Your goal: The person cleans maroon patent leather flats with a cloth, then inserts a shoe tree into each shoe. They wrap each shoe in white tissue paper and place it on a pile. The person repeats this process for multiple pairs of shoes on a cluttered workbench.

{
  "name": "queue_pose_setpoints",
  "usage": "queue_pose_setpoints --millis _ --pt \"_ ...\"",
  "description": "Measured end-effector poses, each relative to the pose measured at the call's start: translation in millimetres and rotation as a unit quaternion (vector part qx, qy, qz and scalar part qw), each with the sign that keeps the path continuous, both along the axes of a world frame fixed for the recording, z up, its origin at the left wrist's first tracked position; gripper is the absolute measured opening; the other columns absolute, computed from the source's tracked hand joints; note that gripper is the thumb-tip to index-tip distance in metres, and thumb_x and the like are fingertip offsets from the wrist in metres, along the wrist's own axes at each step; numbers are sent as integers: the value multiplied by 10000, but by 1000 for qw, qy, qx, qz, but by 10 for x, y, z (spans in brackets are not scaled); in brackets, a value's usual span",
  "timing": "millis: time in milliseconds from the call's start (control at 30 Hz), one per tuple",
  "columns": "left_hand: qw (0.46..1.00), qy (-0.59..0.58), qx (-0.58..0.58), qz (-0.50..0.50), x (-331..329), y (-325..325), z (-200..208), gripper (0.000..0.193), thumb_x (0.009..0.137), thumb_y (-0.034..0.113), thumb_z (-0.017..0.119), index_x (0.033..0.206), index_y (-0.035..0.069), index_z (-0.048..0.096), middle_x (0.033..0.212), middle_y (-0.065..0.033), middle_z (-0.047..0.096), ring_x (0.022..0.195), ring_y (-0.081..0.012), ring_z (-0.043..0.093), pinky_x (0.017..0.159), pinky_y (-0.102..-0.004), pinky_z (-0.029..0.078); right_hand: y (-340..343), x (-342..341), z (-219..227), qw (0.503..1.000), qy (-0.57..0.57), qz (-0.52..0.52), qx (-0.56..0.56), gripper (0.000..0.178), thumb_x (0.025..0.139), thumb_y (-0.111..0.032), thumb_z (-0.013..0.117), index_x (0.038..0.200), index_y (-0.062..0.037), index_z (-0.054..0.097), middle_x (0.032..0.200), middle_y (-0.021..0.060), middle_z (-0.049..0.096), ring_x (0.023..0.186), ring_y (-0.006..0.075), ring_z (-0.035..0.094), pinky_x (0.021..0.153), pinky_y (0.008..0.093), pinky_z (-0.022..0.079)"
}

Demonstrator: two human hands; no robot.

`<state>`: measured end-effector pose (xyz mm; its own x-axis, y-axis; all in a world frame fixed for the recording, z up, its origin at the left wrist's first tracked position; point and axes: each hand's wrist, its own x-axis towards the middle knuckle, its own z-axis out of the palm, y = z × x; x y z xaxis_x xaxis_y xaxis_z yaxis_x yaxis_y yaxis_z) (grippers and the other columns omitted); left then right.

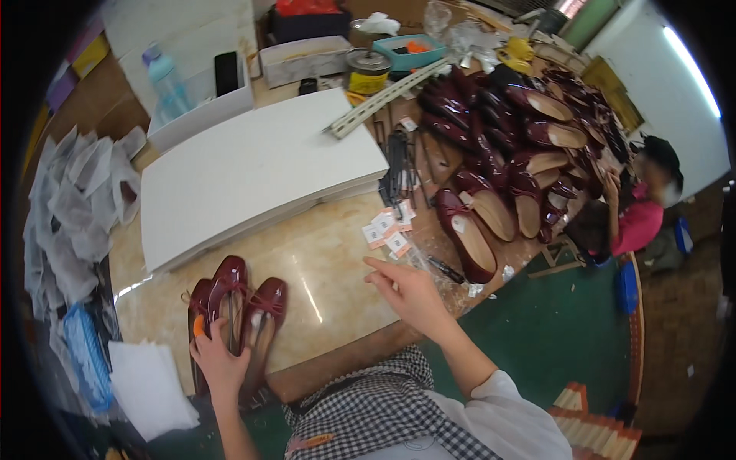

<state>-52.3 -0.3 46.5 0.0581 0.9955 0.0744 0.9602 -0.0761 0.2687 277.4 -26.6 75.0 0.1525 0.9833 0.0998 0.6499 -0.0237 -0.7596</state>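
Note:
Three burgundy patent ballet flats with small bows lie side by side at the left of the table. My left hand (220,360) is closed around the back part of the middle flat (228,285); an orange cover (199,326) sits on one finger. Another flat (266,307) lies to its right, and the third is partly hidden at its left. My right hand (412,297) hovers over the front of the table, holding nothing, index finger stretched out. Just beyond its fingertips are small white-and-orange tags (397,244). A black pen (445,268) lies to its right.
A stack of white sheets (261,169) covers the table's middle. Many burgundy flats (529,130) are heaped at the right, beside black strips (396,165). White tissue bags (77,207) hang at the left. A person in a pink top (640,226) sits beyond the right edge.

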Motion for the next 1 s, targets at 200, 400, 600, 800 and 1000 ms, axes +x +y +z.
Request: queue_pose_setpoints --millis 200,400,600,800,1000 --pt "994 -87 15 -64 -538 232 -101 429 666 93 633 1084 85 532 1205 -221 455 1141 -406 434 981 -432 336 -241 411 23 996 -81 26 -7 269 846 -130 602 1103 -59 640 828 115 683 671 227 648 616 305 488" --pt "964 39 218 149 -2341 1643 -178 359 760 153 646 1100 145 531 1266 -203 417 1139 -383 468 908 -417 425 18 1263 116 994 -89 -36 -46 212 825 -179 599 1000 -79 665 797 161 645 723 320 633 646 394 495" --pt "984 24 -15 176 -3113 2339 -646 510 792 239 651 1244 44 516 1183 -246 512 1164 -384 445 989 -421 359 1409 2358 -407 913 -395 -93 40 788 704 -197 719 1370 -27 332 1261 182 470 1085 347 498 899 397 458" --pt "974 38 151 162 -2878 2215 -562 468 806 181 652 1224 8 532 1222 -243 481 1180 -346 463 993 -371 374 2444 3284 -787 786 -593 -173 -9 1144 537 -262 838 1454 -123 167 1359 231 357 1203 376 412 1023 414 353" --pt "992 -42 86 88 -1925 1670 8 383 833 83 596 1210 38 545 1339 -198 403 1271 -321 380 1056 -380 284 2608 3375 -653 882 -445 -118 -95 1070 555 -234 807 1434 -106 211 1130 190 532 1057 335 531 884 417 445"
